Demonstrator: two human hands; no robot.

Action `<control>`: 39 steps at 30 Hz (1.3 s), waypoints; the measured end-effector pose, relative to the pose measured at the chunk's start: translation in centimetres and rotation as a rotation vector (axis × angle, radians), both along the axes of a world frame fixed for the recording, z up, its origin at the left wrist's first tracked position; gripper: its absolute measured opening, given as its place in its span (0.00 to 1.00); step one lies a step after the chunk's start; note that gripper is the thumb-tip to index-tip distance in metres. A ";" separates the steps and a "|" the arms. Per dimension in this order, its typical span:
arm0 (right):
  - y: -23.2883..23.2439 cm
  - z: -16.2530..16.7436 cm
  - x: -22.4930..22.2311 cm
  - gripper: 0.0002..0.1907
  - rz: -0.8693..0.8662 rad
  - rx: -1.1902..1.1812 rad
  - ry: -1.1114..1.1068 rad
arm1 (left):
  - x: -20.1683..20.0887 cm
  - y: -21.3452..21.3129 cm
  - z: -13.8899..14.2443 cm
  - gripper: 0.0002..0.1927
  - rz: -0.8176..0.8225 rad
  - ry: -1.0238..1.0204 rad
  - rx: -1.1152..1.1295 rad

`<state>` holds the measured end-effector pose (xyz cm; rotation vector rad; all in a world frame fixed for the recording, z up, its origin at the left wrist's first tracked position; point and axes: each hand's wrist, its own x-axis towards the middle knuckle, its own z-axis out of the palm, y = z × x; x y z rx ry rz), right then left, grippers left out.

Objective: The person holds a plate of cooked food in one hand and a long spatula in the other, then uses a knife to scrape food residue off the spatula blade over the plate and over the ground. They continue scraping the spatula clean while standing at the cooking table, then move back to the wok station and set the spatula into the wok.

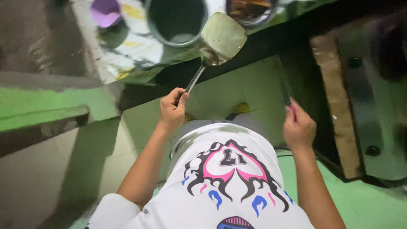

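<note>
The floor is painted pale green and looks scuffed and worn. A low green ledge runs along the left, with a darker grey wall above it. The bench at the top is covered with a stained, patterned sheet. At right stands a dark metal frame with bolts beside a brown strip. The light is dim and greenish.
</note>
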<state>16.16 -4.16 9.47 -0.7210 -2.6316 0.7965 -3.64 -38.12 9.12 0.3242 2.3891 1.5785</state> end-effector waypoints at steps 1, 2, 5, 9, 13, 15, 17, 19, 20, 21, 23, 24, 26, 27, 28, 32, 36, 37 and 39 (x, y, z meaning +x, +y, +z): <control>0.4 1.1 -0.7 0.18 0.028 0.029 -0.008 | 0.2 1.6 0.2 0.10 -0.013 0.031 -0.027; 0.7 2.2 -1.4 0.24 0.059 0.056 -0.018 | 0.4 3.1 0.4 0.10 -0.022 0.060 -0.055; 1.1 4.1 -2.5 0.29 0.230 0.139 0.094 | 1.2 7.0 1.2 0.08 0.010 0.144 -0.097; 4.4 3.8 -3.6 0.24 0.095 -0.028 -0.134 | 1.8 9.9 2.9 0.06 0.006 0.229 -0.168; 6.2 3.3 -2.5 0.22 0.027 -0.097 -0.107 | 2.3 10.7 4.6 0.08 -0.014 0.159 -0.325; 5.6 3.6 -1.7 0.25 0.175 -0.138 -0.064 | 2.3 11.2 5.0 0.08 -0.011 0.101 -0.388; 4.7 4.2 -1.6 0.28 0.268 -0.103 -0.078 | 1.8 11.8 5.1 0.09 0.008 0.120 -0.391; 4.0 5.1 -2.4 0.31 0.313 0.003 -0.148 | 0.8 12.3 5.0 0.08 -0.025 0.143 -0.353; 3.6 5.6 -3.0 0.28 0.248 -0.016 -0.142 | 0.3 12.2 5.0 0.08 -0.047 0.146 -0.340; 3.3 6.2 -3.6 0.25 0.180 -0.037 -0.139 | -0.1 12.0 5.0 0.08 -0.071 0.133 -0.377; 2.4 7.3 -4.4 0.20 0.104 -0.092 -0.070 | -1.8 12.1 4.5 0.08 -0.105 0.128 -0.434; 1.5 7.6 -4.7 0.19 0.084 -0.143 -0.014 | -2.9 11.9 4.4 0.08 -0.139 0.171 -0.432; -0.2 8.1 -4.3 0.17 0.034 -0.246 0.037 | -4.1 11.8 4.1 0.08 -0.225 0.225 -0.417; -0.6 7.6 -4.6 0.17 0.017 -0.288 0.071 | -4.9 11.7 4.0 0.09 -0.267 0.206 -0.386; -1.0 7.2 -4.7 0.17 0.003 -0.328 0.115 | -5.8 11.6 3.9 0.09 -0.308 0.197 -0.356; 0.6 4.9 -5.5 0.17 -0.344 -0.440 -0.223 | -9.1 11.7 3.5 0.09 -0.472 0.238 -0.288; 0.3 4.7 -5.1 0.16 -0.432 -0.266 -0.108 | -11.7 12.0 3.0 0.09 -0.544 0.223 -0.307; -0.4 4.9 -5.0 0.17 -0.410 -0.255 -0.035 | -12.3 12.1 2.9 0.09 -0.577 0.225 -0.307; -2.2 5.2 -5.1 0.17 -0.356 -0.336 -0.073 | -12.8 11.9 3.0 0.08 -0.631 0.202 -0.308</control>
